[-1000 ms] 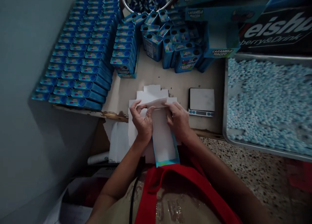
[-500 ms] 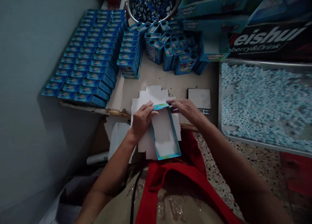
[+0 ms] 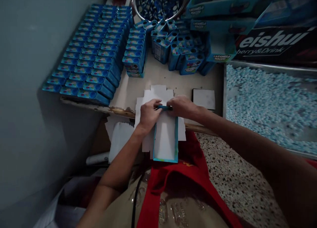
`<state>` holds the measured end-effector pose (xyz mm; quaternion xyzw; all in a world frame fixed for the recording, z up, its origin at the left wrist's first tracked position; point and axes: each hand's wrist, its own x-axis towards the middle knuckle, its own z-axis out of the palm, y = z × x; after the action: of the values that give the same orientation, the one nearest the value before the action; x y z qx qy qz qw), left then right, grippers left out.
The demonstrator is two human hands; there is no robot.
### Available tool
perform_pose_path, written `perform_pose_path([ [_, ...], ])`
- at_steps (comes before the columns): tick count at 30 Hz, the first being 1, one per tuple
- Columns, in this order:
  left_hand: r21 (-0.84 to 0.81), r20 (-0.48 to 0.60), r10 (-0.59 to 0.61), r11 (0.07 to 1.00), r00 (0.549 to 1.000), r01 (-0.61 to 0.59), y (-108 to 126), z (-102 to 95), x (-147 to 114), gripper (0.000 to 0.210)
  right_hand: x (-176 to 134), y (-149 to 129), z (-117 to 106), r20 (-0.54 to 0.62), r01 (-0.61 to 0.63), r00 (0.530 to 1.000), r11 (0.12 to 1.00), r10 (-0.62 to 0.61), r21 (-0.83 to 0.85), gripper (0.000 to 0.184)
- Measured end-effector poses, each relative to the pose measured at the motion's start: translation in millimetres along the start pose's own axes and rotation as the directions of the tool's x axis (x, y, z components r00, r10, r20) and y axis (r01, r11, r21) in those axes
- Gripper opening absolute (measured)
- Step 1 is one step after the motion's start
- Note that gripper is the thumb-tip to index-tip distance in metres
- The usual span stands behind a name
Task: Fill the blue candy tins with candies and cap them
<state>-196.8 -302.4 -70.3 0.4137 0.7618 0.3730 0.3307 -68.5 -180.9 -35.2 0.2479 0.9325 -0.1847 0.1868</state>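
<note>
A shallow cardboard box tray (image 3: 165, 142), white inside with blue edges, lies lengthwise before me over white die-cut cardboard sheets (image 3: 158, 91) at the table's front edge. My left hand (image 3: 150, 114) grips the left corner of its far end wall, thumb inside. At the right corner of the same wall, my right hand (image 3: 180, 105) is closed with bent fingers. Between the hands shows a short blue strip of that wall. The right fingertips are partly hidden.
Rows of small blue boxes (image 3: 91, 56) stand at the left, with more boxes (image 3: 160, 49) behind. A metal bowl (image 3: 135, 10) holds blue wrapped pieces. Blue-white candies fill a metal tray (image 3: 225, 99) at the right. A small scale-like device (image 3: 204, 99) lies nearby.
My right hand has closed in on the far right corner, its fingers now curled over the end wall. The box has straightened from its slant. The view has shifted slightly.
</note>
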Motion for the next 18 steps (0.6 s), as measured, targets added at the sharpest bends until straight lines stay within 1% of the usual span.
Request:
perform_pose_path([
  [2,0.198,0.124,0.079,0.975,0.989,-0.103,5,-9.1,10,0.029,0,-3,1,0.032,0.028,0.999,0.998,-0.026,-0.065,0.020],
  [4,0.372,0.234,0.135,0.903,0.963,-0.217,10,-14.8,18,0.018,0,-5,1,0.034,0.060,0.998,0.996,-0.058,-0.072,0.021],
  [6,0.458,0.281,0.157,0.845,0.947,-0.276,12,-14.8,21,0.012,2,-9,0,0.023,0.048,0.999,0.997,-0.047,-0.061,0.026],
  [7,0.472,0.273,0.164,0.835,0.948,-0.281,12,-12.9,22,0.012,3,-11,0,0.018,0.029,0.999,0.998,-0.028,-0.050,0.029],
  [8,0.473,0.246,0.171,0.838,0.954,-0.273,11,-10.4,22,0.013,5,-13,0,0.013,0.005,1.000,0.999,-0.005,-0.035,0.030],
  [10,0.434,0.159,0.167,0.873,0.973,-0.221,7,-7.0,25,0.015,9,-15,-1,0.005,-0.031,1.000,1.000,0.031,-0.004,0.028],
  [12,0.312,0.081,0.121,0.940,0.989,-0.140,2,-11.7,30,0.019,10,-12,-7,-0.003,-0.018,1.000,0.999,0.018,0.027,0.020],
  [14,0.124,0.025,0.065,0.990,0.998,-0.067,-3,-28.5,36,0.021,7,-4,-19,0.002,0.000,1.000,0.999,0.000,0.048,0.017],
  [15,0.038,-0.017,0.044,0.998,0.999,-0.043,-7,-40.8,38,0.022,4,2,-29,-0.003,-0.018,1.000,0.998,0.018,0.052,0.016],
  [16,-0.025,-0.076,0.026,0.999,0.997,-0.028,-11,-54.2,39,0.023,0,10,-40,-0.031,-0.065,0.997,0.996,0.067,0.060,0.015],
  [17,-0.056,-0.145,0.008,0.998,0.989,-0.016,-16,-67.5,40,0.024,-4,20,-54,-0.080,-0.136,0.987,0.988,0.142,0.073,0.014],
  [18,-0.059,-0.209,-0.009,0.998,0.978,-0.003,-21,-79.3,39,0.024,-6,33,-70,-0.140,-0.217,0.963,0.972,0.228,0.090,0.014],
])
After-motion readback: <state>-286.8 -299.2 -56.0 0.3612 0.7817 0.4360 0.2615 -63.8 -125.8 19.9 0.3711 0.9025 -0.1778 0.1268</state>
